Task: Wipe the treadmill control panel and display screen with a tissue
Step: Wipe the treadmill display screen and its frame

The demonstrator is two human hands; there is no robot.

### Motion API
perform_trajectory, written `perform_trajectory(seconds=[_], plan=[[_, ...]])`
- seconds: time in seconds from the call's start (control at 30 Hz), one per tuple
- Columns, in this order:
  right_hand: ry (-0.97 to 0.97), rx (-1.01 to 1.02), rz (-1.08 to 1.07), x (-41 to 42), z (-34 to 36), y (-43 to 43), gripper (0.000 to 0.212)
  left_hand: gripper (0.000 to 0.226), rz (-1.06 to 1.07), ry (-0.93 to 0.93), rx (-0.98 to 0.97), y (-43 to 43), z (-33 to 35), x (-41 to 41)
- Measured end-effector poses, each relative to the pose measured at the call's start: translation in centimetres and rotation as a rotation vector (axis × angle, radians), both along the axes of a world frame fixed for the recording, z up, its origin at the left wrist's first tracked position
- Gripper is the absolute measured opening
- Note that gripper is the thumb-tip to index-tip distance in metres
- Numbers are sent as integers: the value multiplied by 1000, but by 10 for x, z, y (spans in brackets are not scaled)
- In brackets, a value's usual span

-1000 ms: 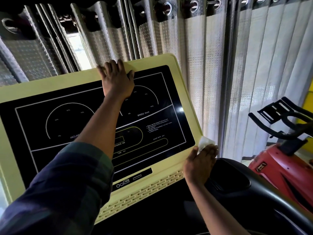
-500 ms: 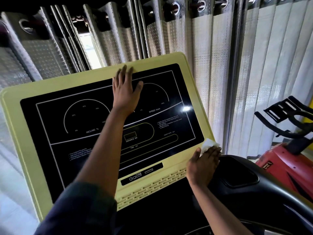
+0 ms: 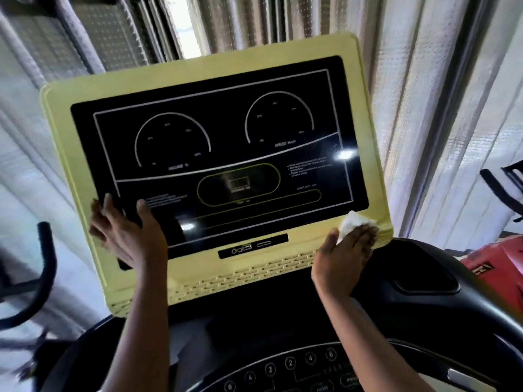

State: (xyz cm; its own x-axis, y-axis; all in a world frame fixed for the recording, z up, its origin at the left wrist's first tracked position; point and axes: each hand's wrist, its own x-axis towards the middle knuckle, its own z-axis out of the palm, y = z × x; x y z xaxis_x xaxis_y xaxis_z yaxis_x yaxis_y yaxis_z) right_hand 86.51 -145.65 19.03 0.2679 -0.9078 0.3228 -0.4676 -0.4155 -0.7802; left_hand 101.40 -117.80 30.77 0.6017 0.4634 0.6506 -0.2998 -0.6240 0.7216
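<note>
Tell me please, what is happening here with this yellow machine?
A person is cleaning a treadmill console with bare hands. The right hand presses a white tissue against the lower right corner of the yellow frame. The left hand rests with spread fingers on the lower left corner of the dark display screen, probably to steady it. The black control panel with numbered buttons below is not being touched.
</note>
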Motion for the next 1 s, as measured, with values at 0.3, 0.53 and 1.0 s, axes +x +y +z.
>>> perform_trajectory(seconds=[0.3, 0.53, 1.0], plan=[[39, -40, 105, 1, 2, 66, 77, 53, -348, 344, -143, 105, 7, 52], [94, -39, 121, 16, 8, 129, 78, 38, -699, 461, -210, 127, 12, 43], [97, -28, 154, 46, 5, 254, 74, 45, -1084, 730, -122, 157, 26, 59]])
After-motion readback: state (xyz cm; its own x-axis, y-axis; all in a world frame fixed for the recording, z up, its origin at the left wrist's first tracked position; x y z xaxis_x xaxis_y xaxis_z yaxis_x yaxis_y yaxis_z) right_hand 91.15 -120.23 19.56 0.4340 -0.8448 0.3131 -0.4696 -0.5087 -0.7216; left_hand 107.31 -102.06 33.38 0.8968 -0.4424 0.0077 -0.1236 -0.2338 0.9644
